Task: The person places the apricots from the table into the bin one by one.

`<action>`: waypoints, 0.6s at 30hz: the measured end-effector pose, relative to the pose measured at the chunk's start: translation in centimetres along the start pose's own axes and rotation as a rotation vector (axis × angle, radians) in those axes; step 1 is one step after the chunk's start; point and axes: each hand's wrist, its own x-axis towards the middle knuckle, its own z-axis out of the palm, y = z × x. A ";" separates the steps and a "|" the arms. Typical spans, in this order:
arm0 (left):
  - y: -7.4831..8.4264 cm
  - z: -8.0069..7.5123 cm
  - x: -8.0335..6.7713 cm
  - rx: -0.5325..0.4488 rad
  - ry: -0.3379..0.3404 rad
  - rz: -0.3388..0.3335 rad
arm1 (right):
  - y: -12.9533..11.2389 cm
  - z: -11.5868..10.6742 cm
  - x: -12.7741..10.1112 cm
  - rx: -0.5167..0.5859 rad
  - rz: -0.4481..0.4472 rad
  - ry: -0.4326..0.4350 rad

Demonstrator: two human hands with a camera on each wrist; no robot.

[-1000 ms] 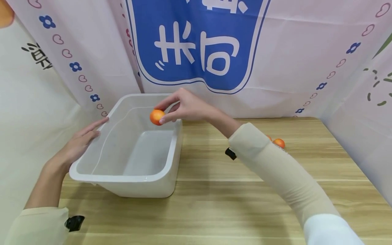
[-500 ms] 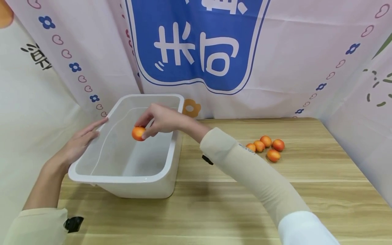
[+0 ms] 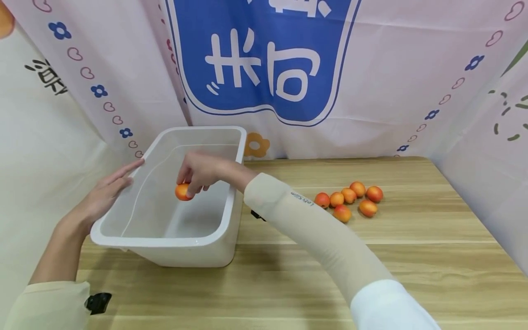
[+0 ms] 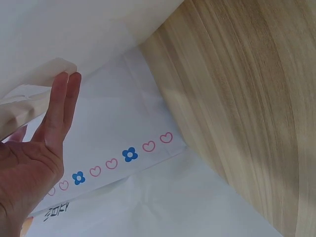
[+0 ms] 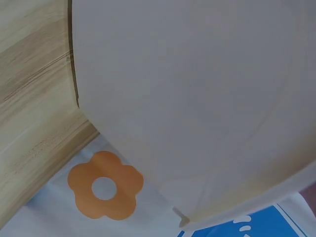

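Observation:
My right hand (image 3: pixel 200 170) is down inside a white plastic bin (image 3: pixel 167 240), below its rim level in the head view. Thumb and fingers pinch a small round orange-red fruit (image 3: pixel 183 192) there. On the bin's left side my left hand (image 3: pixel 101 197) rests along the rim with fingers stretched out; the left wrist view shows this hand (image 4: pixel 47 143) with its long fingers straight against the bin's wall (image 4: pixel 98 29). The right wrist view is filled mostly by the bin's outer wall (image 5: pixel 187 98), which hides the fruit.
Several like fruits (image 3: pixel 342 213) lie loosely grouped on the wooden table (image 3: pixel 297 275), right of the bin. A printed white cloth (image 3: pixel 383 91) with a blue panel hangs behind the table. White cloth (image 3: pixel 49 146) also closes in the left side.
My right hand has moved left and down into the bin with the fruit. More fruits on the table have come into sight from behind the sleeve. My left hand stays at the rim.

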 end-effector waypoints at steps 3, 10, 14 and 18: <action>0.0 -0.1 0.0 -0.018 0.005 0.001 | 0.1 0.2 0.3 -0.016 0.026 -0.014; -0.1 -0.2 -0.1 0.010 0.017 0.024 | -0.2 0.3 0.5 -0.058 0.094 -0.038; -0.2 -0.1 0.0 0.035 0.022 0.015 | -0.2 0.4 0.7 -0.083 0.128 -0.045; -0.2 -0.1 0.0 0.029 0.019 0.012 | 0.0 0.5 1.0 -0.131 0.170 -0.053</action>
